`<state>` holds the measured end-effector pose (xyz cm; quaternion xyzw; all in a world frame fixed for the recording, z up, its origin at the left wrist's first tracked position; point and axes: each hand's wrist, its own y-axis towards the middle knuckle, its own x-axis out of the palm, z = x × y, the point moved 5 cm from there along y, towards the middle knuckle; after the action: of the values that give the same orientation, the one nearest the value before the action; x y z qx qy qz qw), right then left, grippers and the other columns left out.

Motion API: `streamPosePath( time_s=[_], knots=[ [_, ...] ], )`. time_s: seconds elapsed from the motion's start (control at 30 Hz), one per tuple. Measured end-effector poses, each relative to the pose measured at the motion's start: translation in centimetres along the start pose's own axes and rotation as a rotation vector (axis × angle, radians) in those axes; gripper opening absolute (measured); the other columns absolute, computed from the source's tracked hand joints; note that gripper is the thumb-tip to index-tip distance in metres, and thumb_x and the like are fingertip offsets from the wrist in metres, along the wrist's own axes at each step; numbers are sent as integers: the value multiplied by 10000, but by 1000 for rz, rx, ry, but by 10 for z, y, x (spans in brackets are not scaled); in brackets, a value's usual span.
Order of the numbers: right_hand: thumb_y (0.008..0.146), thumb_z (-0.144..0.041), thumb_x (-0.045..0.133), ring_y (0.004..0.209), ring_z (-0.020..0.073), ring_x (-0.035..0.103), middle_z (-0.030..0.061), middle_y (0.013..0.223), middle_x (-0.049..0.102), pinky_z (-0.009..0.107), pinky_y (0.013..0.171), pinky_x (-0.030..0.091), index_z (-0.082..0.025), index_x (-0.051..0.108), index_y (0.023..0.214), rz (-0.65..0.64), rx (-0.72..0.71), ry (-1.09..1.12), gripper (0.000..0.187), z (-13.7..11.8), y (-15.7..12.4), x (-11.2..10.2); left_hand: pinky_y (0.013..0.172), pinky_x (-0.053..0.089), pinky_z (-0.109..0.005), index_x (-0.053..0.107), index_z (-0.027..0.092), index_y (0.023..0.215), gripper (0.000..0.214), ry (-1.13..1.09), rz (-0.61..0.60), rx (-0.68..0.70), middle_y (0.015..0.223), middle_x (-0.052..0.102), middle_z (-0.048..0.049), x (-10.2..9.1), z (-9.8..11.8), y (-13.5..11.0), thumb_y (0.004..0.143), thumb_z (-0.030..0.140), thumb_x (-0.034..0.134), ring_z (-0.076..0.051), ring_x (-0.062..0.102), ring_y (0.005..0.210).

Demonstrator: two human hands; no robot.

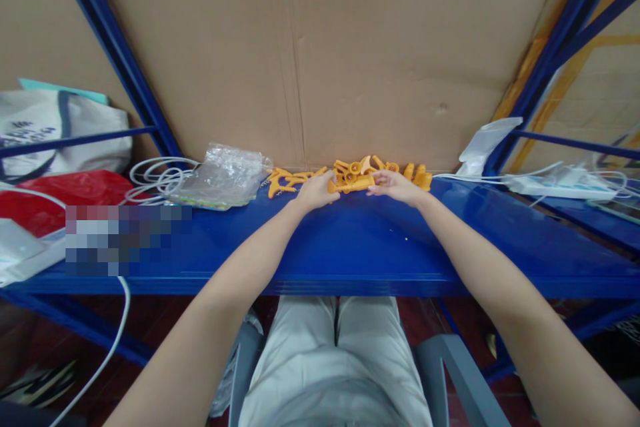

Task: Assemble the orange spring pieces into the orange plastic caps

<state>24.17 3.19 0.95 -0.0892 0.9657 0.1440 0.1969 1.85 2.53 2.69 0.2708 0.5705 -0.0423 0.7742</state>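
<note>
Both my arms reach forward over a blue metal shelf point(350, 247). My left hand point(316, 191) and my right hand point(395, 185) together hold the two ends of a long orange plastic part point(356, 183), fingers closed on it. Behind it, against a cardboard sheet point(320, 60), lies a pile of several more orange plastic parts point(360, 167). Other orange pieces point(286, 180) lie just left of my left hand, and a few more point(419, 175) lie right of my right hand.
A crumpled clear plastic bag point(223, 177) and coiled white cable point(157, 177) lie on the shelf's left. A red bag point(60, 197) and a white tote point(55, 130) sit further left. A white power strip point(560, 185) lies right. Blue rack posts point(120, 60) frame the shelf.
</note>
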Motion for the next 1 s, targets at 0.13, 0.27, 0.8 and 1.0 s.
streamPosePath(
  time_s=[0.13,0.27,0.8,1.0],
  knots=[
    [914,-439,753,640,149,725,44,722,715,268,672,635,-183,637,873,-87,82,5,284,-4,-6,7,812,473,-295,630,192,1195,390,-12,20,14,994,747,-63,1,-3,2,813,267,665,-269,711,1032],
    [962,-682,562,480,133,648,58,575,670,203,454,528,-190,611,759,-83,147,-47,535,-6,-10,12,798,468,-287,628,201,1172,377,-20,34,28,960,739,-48,2,-5,3,804,271,669,-253,709,1003],
    [894,-209,713,739,116,727,76,1178,706,274,702,625,-234,621,1316,-13,-58,-68,433,-1,-1,11,744,465,-275,634,199,1121,336,-23,67,-36,910,745,-38,-5,-10,3,798,274,684,-228,694,889],
    [916,-304,746,608,115,676,63,938,761,275,668,600,-177,703,1061,-8,7,-42,198,-4,-3,9,736,442,-272,649,186,1102,327,-46,83,-2,900,730,-37,-5,-9,3,786,262,687,-221,681,870]
  ],
)
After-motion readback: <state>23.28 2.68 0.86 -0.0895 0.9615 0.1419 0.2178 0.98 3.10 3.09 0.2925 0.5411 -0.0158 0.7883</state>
